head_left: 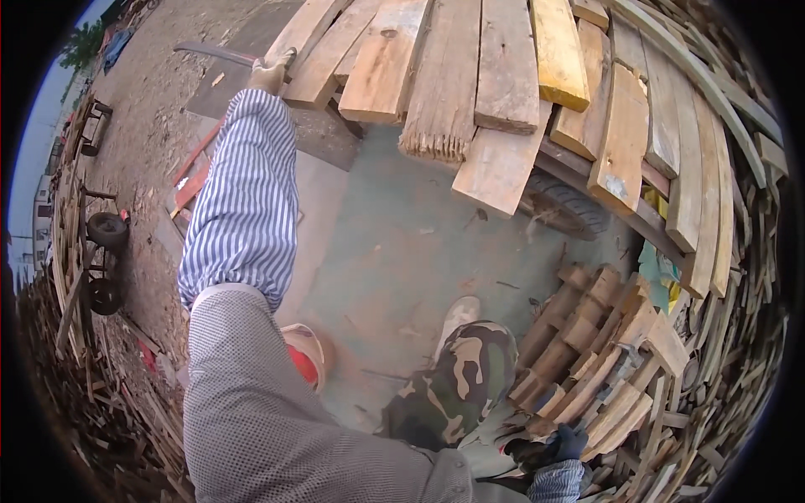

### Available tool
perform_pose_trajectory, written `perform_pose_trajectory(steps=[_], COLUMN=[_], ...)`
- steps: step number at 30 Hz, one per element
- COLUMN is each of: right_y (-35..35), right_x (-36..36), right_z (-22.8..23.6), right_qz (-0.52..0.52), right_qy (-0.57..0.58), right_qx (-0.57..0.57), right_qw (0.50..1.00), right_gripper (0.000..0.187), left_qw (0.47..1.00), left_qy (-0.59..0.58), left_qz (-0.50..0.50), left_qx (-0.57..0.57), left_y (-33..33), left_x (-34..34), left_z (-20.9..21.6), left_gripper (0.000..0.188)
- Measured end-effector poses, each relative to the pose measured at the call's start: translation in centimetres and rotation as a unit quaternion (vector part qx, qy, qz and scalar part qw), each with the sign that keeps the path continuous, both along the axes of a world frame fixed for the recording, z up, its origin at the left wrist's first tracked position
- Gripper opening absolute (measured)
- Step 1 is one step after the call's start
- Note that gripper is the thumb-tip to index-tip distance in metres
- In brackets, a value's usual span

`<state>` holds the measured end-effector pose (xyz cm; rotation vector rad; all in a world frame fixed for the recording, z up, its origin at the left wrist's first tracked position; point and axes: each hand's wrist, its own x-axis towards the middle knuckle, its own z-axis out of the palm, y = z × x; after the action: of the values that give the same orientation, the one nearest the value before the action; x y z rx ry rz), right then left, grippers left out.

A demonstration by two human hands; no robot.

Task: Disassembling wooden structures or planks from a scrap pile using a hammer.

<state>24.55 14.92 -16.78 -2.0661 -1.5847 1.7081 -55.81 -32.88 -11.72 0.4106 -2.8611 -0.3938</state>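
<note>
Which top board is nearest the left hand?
The leftmost board on the stack, its end right by the left hand; the other top boards all lie farther right.

Rough, matt pale-brown wooden planks (442,71), one splintered at its end; softly creased blue-and-white striped cloth sleeve (241,189); grey, matt mesh-fabric upper sleeve (251,369); ridged black rubber tyre (566,204).

Head-worn fisheye, facing down, near the planks (508,75)

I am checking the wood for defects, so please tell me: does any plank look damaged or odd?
Yes, one plank near the top middle has a ragged, splintered end. It looks odd because the boards beside it end more cleanly.
</note>
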Motion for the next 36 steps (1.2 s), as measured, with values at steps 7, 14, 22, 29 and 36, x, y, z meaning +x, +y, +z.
perform_pose_trajectory(steps=[7, 14, 22, 29, 36], right_y=[-0.3, -0.7, -0.9, -1.0, -0.4], right_x=[-0.9, -0.9, -0.8, -0.6, -0.1], right_z=[0.6, 0.6, 0.6, 1.1, 1.3], right_qz=[-0.002, -0.009, 0.017, -0.024, 0.001], right_qy=[-0.036, -0.043, -0.016, 0.049, -0.005], right_qx=[0.016, 0.008, 0.025, -0.015, -0.003], right_qw=[0.999, 0.999, 0.999, 0.998, 1.000], right_gripper=[0.021, 0.018, 0.011, 0.010, 0.013], left_qw=[0.999, 0.827, 0.967, 0.739, 0.653], left_qy=[0.038, 0.024, -0.026, 0.092, -0.021], left_qz=[0.023, 0.036, -0.111, -0.021, -0.304], left_qx=[0.002, 0.561, 0.229, 0.667, 0.693], left_y=[0.7, -5.6, -1.4, 0.9, -4.0], left_x=[0.8, 1.7, 1.2, 5.3, 21.8], left_z=[1.6, 1.4, 1.0, 5.0, 3.8], left_gripper=[0.078, 0.043, 0.059, 0.027, 0.029])
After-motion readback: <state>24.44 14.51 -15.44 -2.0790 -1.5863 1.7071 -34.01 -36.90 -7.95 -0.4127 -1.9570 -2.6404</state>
